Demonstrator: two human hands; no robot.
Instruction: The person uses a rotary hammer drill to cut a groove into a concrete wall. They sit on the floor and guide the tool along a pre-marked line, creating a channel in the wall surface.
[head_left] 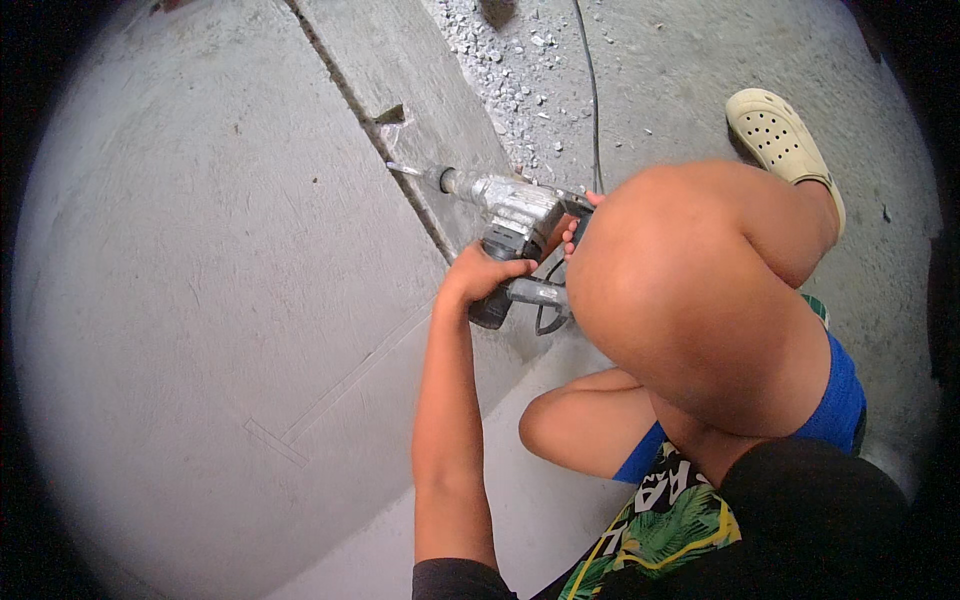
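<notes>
A grey, dust-covered rotary hammer lies across the middle of the head view, its chisel bit pointing left. The bit's tip meets a long narrow groove cut in the grey concrete wall. My left hand is closed round the black motor housing, with the thumb laid across it. Beside that hand, a grey side handle sticks out to the right. At the rear grip, only some fingertips of my right hand show, curled round it. My raised knee hides the rest of that hand.
A notch opens off the groove. Pale rubble is strewn along the wall's foot. The black power cord runs up across the concrete floor. Thin marked lines cross the wall. My foot in a cream clog stands at the right.
</notes>
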